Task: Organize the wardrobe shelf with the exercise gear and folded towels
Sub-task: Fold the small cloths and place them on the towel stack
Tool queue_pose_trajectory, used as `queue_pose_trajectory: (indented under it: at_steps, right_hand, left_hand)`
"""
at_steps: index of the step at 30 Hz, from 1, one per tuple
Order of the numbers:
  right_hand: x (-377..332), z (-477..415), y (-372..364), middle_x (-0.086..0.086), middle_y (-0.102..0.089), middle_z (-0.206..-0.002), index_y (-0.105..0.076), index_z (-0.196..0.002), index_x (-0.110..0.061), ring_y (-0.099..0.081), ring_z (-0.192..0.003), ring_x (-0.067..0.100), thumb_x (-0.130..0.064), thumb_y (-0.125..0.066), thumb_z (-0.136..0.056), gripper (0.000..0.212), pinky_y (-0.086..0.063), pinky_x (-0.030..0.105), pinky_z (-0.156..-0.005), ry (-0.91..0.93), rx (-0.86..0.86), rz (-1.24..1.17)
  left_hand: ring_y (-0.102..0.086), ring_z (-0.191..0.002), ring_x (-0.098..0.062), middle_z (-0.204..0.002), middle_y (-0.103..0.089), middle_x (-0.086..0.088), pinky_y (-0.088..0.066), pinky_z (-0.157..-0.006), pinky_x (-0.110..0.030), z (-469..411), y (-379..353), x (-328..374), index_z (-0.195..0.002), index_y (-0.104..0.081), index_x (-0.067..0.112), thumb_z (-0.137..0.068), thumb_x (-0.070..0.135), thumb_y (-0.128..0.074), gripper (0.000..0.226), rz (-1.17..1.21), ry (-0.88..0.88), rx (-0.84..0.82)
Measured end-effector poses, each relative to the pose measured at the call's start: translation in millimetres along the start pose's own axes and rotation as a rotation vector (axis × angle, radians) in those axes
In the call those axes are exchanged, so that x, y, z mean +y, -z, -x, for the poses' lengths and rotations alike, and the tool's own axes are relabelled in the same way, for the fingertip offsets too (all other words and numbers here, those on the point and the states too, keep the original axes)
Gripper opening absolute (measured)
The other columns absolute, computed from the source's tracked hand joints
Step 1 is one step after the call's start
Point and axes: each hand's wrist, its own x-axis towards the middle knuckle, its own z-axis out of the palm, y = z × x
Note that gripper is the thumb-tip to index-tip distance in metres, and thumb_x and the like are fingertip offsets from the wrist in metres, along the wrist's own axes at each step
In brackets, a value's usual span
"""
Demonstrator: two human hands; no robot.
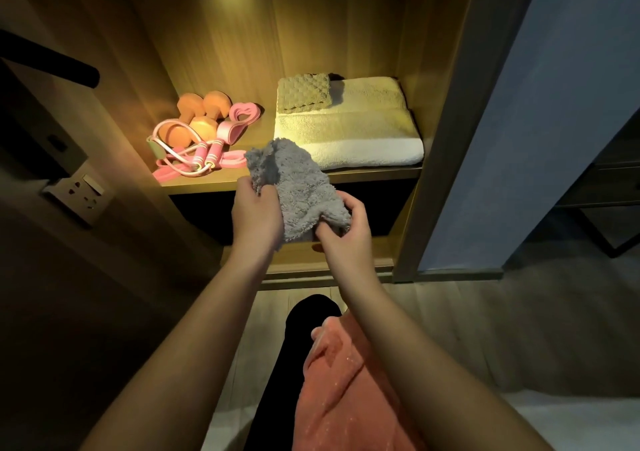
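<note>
1. The grey towel (298, 180) is held in the air just in front of the white folded towel (363, 132), at its left front corner. It is crumpled and not yet folded.
2. It is held at both ends. The grip of the left hand (256, 211) is closed round the bunched upper edge. The grip of the right hand (346, 229) is pinched on the lower corner, with the fingers curled into the pile.
3. Because the cloth is bunched rather than squared, a lopsided fold is likely. If it were laid that way on the white folded towel, it could slump off toward the front edge of the shelf (214, 184).
4. A small waffle cloth (304, 92) sits on the back left corner of the white folded towel. It could be dragged askew if the grey towel is slid in over the stack.
5. To the left of the white folded towel, the orange dumbbells (197, 118), pink jump rope (204, 154) and pink bands (239, 118) lie in a loose tangle. The rope is nearest the grey towel, so a hanging corner could snag it and pull a loop over the shelf edge.
6. A salmon towel (346, 381) is draped over the lap, well in front of and below the white folded towel. It could slip to the floor if the leg is shifted.
</note>
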Motion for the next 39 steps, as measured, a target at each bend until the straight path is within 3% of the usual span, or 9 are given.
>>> queue_pose_trajectory:
  at_steps: [6,11,22,26,29,31,34,37,39]
  right_hand:
    - [3,-10,-4,-0.002,-0.063,-0.107,-0.057,-0.111,-0.021,-0.062,-0.098,0.011,-0.001,-0.061,-0.089,0.030,-0.052,0.022,-0.072,0.012,0.186,-0.055]
    - [9,-21,5,0.001,-0.070,-0.094,-0.062,-0.101,-0.015,-0.068,-0.088,0.018,-0.003,-0.061,-0.091,0.015,-0.059,0.037,-0.073,-0.010,0.214,0.004]
    - [11,-14,2,-0.001,-0.070,-0.100,-0.066,-0.108,-0.017,-0.067,-0.094,0.017,-0.006,-0.057,-0.094,0.020,-0.057,0.036,-0.072,0.014,0.241,-0.084]
    - [6,-18,24,0.005,-0.068,-0.117,-0.058,-0.125,-0.018,-0.066,-0.106,0.025,0.000,-0.057,-0.091,0.039,-0.059,0.036,-0.078,-0.289,-0.181,-0.203]
    - [8,-16,55,0.014,-0.048,-0.146,-0.039,-0.145,-0.013,-0.054,-0.126,0.032,-0.016,-0.079,-0.076,0.080,-0.047,0.052,-0.101,-0.473,-0.579,-0.671]
    - [5,-17,60,0.020,-0.039,-0.151,-0.032,-0.149,-0.006,-0.042,-0.136,0.037,-0.041,-0.083,-0.070,0.100,-0.039,0.054,-0.108,-0.545,-0.654,-0.768]
    - [-3,-25,45,0.018,-0.058,-0.134,-0.049,-0.137,-0.006,-0.057,-0.124,0.032,-0.046,-0.075,-0.076,0.077,-0.047,0.046,-0.103,-0.573,-0.443,-0.481]
    - [-2,-33,35,0.009,-0.071,-0.108,-0.064,-0.109,-0.009,-0.068,-0.102,0.024,-0.035,-0.060,-0.094,0.031,-0.053,0.040,-0.091,-0.388,-0.132,-0.154]
    - [-1,-33,32,0.006,-0.062,-0.088,-0.060,-0.092,-0.008,-0.060,-0.082,0.015,-0.033,-0.052,-0.099,0.027,-0.048,0.029,-0.076,-0.151,-0.022,0.096]
  left_hand:
    - [-0.060,-0.090,-0.019,-0.100,-0.060,-0.003,-0.053,-0.080,-0.043,9,-4,-1,-0.108,-0.050,0.019,-0.097,0.018,-0.040,0.015,0.009,-0.042,0.002]
    - [-0.046,-0.059,0.006,-0.084,-0.053,0.004,-0.038,-0.054,-0.014,13,1,-7,-0.106,-0.050,0.015,-0.096,0.006,-0.040,0.017,0.094,-0.217,0.135]
    - [-0.047,-0.063,0.004,-0.085,-0.055,0.004,-0.038,-0.058,-0.013,15,-1,-23,-0.109,-0.055,0.010,-0.095,0.005,-0.042,0.019,0.098,-0.227,0.152]
    - [-0.063,-0.097,-0.017,-0.106,-0.064,-0.001,-0.053,-0.087,-0.043,4,9,-25,-0.107,-0.054,0.028,-0.096,0.013,-0.042,0.023,0.144,-0.133,0.066]
    - [-0.063,-0.104,-0.016,-0.108,-0.065,0.001,-0.054,-0.088,-0.040,4,18,-26,-0.114,-0.054,0.026,-0.099,0.009,-0.041,0.026,0.175,-0.126,-0.062]
    - [-0.063,-0.098,-0.006,-0.104,-0.064,0.005,-0.053,-0.085,-0.029,7,18,-26,-0.117,-0.054,0.023,-0.099,0.006,-0.041,0.028,0.168,-0.209,-0.120]
    - [-0.053,-0.069,0.007,-0.088,-0.059,0.007,-0.043,-0.065,-0.009,7,14,-27,-0.117,-0.054,0.016,-0.099,0.004,-0.044,0.024,0.106,-0.304,-0.165]
    - [-0.040,-0.054,-0.005,-0.069,-0.048,0.003,-0.035,-0.050,-0.021,4,14,-34,-0.107,-0.059,0.013,-0.099,0.016,-0.048,0.014,0.028,-0.275,-0.204]
    - [-0.040,-0.056,-0.012,-0.066,-0.044,-0.003,-0.032,-0.053,-0.029,-2,15,-41,-0.098,-0.057,0.002,-0.098,0.026,-0.048,0.026,-0.051,-0.194,-0.215]
